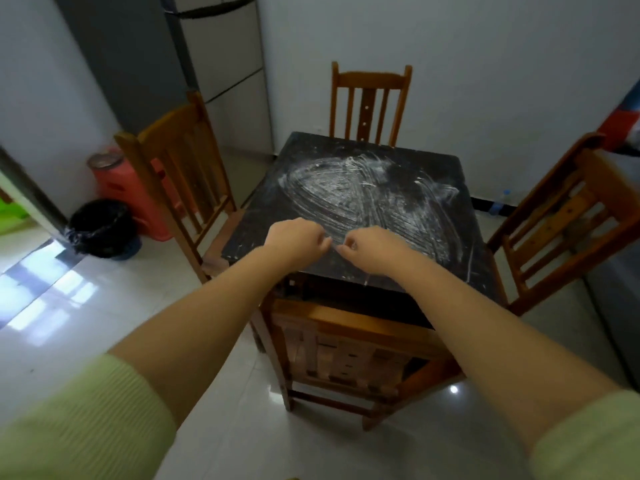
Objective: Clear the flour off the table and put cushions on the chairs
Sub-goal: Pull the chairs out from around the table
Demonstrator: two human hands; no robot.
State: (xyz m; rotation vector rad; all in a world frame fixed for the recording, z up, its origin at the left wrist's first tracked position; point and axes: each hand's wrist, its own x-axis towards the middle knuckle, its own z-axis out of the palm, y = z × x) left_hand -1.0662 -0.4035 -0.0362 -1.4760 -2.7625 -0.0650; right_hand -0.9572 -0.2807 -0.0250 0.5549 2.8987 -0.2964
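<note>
The fingers of the left hand are curled in tight, and so are the fingers of the right hand. The two hands almost touch over the near edge of the counter, at about 6 o'clock. It looks like they hold nothing, but something thin may be pinched between them; I cannot tell. The flour is smeared in white swirls over the middle of the dark top, out toward 12 and 3 o'clock. To clean it well, I think the hands should start at the far side and pull the flour toward one edge, so it does not spread. The black bin on the floor at 9 o'clock is a good place to drop it. Four wooden chairs stand around the counter, like the far chair at 12 o'clock. None has a cushion, and I see no cushions anywhere.
</note>
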